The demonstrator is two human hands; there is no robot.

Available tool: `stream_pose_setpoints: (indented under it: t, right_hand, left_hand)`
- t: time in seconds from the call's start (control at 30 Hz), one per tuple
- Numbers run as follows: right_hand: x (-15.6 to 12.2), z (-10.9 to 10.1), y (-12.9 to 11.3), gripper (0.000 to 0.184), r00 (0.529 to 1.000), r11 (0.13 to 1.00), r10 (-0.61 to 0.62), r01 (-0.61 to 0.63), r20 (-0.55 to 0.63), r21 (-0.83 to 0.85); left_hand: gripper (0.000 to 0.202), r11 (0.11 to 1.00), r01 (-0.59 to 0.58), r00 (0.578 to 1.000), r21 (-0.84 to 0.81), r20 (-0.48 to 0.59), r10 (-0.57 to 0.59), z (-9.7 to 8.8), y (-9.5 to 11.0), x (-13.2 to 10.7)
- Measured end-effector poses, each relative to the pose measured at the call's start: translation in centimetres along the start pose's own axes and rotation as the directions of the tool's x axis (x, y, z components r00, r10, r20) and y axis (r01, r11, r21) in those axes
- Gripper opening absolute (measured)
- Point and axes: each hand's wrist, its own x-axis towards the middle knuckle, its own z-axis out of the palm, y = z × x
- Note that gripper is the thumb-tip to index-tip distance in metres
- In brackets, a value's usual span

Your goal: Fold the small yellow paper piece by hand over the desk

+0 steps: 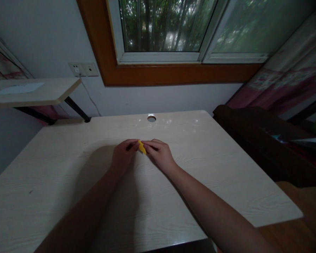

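A small yellow piece, looking like folded paper (pixel 142 147), is pinched between both hands over the middle of the desk. My left hand (pixel 123 154) grips its left side with thumb and fingertips. From the right, my right hand (pixel 160 153) holds the other side, fingers curled and thumb pressed on it. The fingertips of the two hands almost meet at its upper end, and its lower corner points down toward me. Part of the piece is hidden behind the fingers.
The pale wooden desk (pixel 213 182) has a round cable hole (pixel 151 119) near its back edge. A raised shelf (pixel 37 92) on black legs stands at the left. A dark object (pixel 181 246) lies at the front edge. Dark wooden furniture (pixel 252 140) is on the right, beside a curtain (pixel 284 77).
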Motion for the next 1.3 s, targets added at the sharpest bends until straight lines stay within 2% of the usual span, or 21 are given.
stream_pose_setpoints:
  t: [0.2,0.57,0.67,0.8,0.9,0.97,1.13,1.3]
  right_hand:
    - [0.1,-0.1,-0.1,0.025,1.0,1.0,0.003,-0.003,0.023,0.013]
    - [0.0,0.0,0.0,0.021,1.0,0.999,-0.013,0.012,0.018,0.031]
    - [0.1,0.1,0.1,0.019,0.999,0.999,0.032,-0.032,0.012,0.034]
    - [0.0,0.4,0.7,0.022,0.989,0.976,0.148,-0.15,0.02,0.159]
    - [0.1,0.5,1.0,0.026,0.985,0.977,0.168,-0.172,0.044,0.123]
    - [0.1,0.4,1.0,0.027,0.985,0.98,0.164,-0.169,0.055,0.107]
    - [0.2,0.1,0.4,0.026,0.984,0.977,0.158,-0.168,0.085,0.132]
    - [0.2,0.1,0.5,0.023,0.981,0.98,0.148,-0.163,0.128,0.118]
  left_hand:
    - [0.022,1.0,0.023,1.0,0.02,0.0,-0.023,0.0,-0.3,0.2]
    - [0.024,0.995,0.056,0.998,-0.085,0.032,-0.053,-0.2,-0.1,0.2]
    - [0.026,0.988,0.068,0.997,-0.137,0.04,-0.063,-0.3,-0.2,0.1]
    - [0.025,0.983,0.07,0.997,-0.168,0.032,-0.066,-0.2,-0.3,0.1]
    - [0.026,0.983,0.088,0.996,-0.162,0.035,-0.083,-0.3,-0.3,0.2]
    - [0.026,0.984,0.079,0.996,-0.159,0.041,-0.073,-0.3,-0.1,0.2]
    - [0.02,0.987,-0.031,0.998,-0.16,0.052,0.04,-0.5,0.2,0.2]
    - [0.019,0.987,0.005,0.996,-0.16,0.089,0.009,-0.4,0.4,0.2]
